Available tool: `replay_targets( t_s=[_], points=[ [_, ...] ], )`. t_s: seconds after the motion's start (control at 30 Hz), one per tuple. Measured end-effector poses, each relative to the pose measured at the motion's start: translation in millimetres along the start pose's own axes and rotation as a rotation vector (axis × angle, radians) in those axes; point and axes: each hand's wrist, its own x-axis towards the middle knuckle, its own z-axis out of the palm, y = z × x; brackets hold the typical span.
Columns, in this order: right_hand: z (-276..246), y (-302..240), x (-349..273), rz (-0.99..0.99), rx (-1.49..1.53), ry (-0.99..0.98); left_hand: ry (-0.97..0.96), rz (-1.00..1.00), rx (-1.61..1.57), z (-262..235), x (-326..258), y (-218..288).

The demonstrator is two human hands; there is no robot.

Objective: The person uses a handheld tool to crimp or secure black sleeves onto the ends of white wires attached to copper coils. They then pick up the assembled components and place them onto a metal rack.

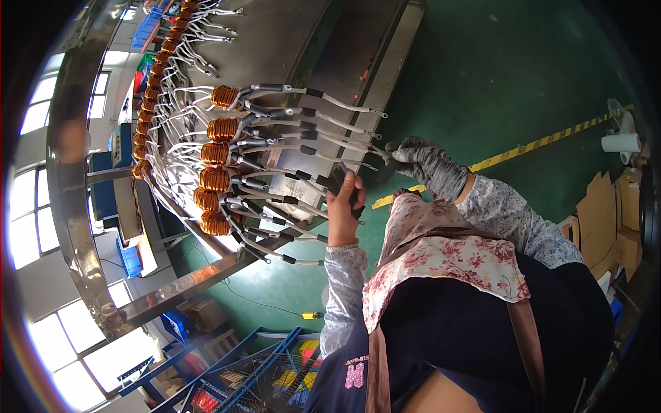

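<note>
A dark hand tool (339,180) is held in the bare left hand (342,210), its fingers (350,184) closed round the grip, close against the sleeved white leads (303,148). The tips of those leads are pinched by the grey-gloved right hand (427,164), whose fingers (394,146) are drawn narrow. Beyond both hands, a row of copper coils (215,153) is seen on the grey metal counter (296,41). Brown cardboard boxes (606,220) are stacked far out from the right fingers, with a yellow-and-black striped line (551,140) painted on the green floor (496,69) between. Blue bins (148,31) are seen far past the coils.
</note>
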Motion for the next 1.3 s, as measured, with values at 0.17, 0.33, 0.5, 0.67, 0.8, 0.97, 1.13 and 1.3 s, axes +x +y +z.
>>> replay_targets(
  t_s=[0.17,0.33,0.5,0.67,0.8,0.97,1.13,1.3],
  points=[
    [-6.5,1.5,-4.9,0.222,-0.025,-0.052,0.131,0.027,-0.024,-9.4,10.2,-8.8],
    [4.6,0.7,-16.4,0.238,-0.567,-0.182,0.027,0.084,-0.076,8.3,11.3,12.4],
    [4.2,10.6,-12.6,0.098,-0.505,-0.256,0.042,0.106,-0.074,16.5,8.1,19.7],
    [12.7,11.0,-16.0,0.051,-0.598,-0.201,0.041,0.114,-0.067,9.6,10.7,12.8],
    [9.6,14.8,-15.7,0.130,-0.457,-0.177,0.055,0.111,-0.053,7.8,13.2,11.2],
    [24.6,11.3,-27.2,0.117,-0.547,-0.098,0.063,0.113,-0.050,8.1,11.1,12.2],
    [28.2,9.4,-26.1,0.145,-0.504,-0.109,0.086,0.101,-0.070,6.9,12.6,9.4],
    [32.1,27.1,11.2,0.058,-0.392,-0.123,0.089,0.100,-0.063,9.0,15.7,12.1]
  ],
)
